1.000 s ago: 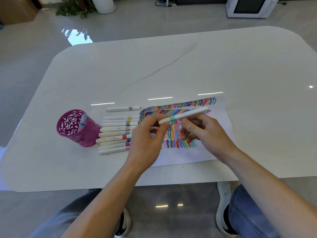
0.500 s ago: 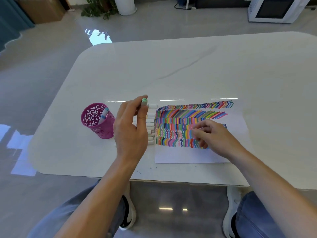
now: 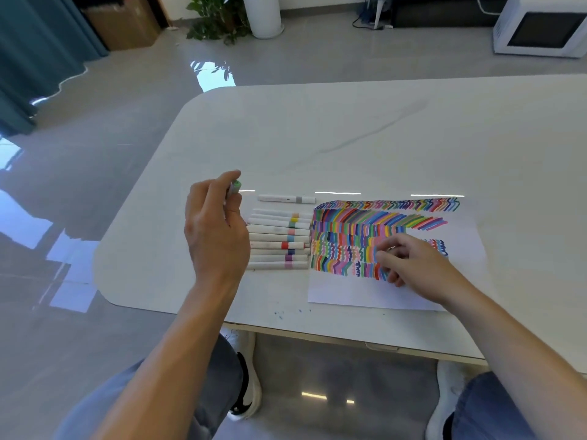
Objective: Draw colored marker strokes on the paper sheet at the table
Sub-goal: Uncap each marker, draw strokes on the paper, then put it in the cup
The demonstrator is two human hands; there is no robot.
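This is a lived-in indoor room, most likely a home, though it could also be a small office. A white table point(image 3: 349, 122) stands on a glossy grey tiled floor point(image 3: 95, 160). Far beyond the left hand point(image 3: 216, 236) hang a teal curtain point(image 3: 31, 42), with a cardboard box point(image 3: 124, 23) and a leafy plant point(image 3: 212, 17) beside a white pot point(image 3: 265, 17). Far beyond the right hand point(image 3: 409, 262) a white microwave point(image 3: 540, 27) sits on the floor, with cables point(image 3: 362, 20) trailing to its left.

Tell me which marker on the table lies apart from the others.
The grey-banded marker: it lies alone beyond the row of markers, with a gap between; the rest lie packed side by side.
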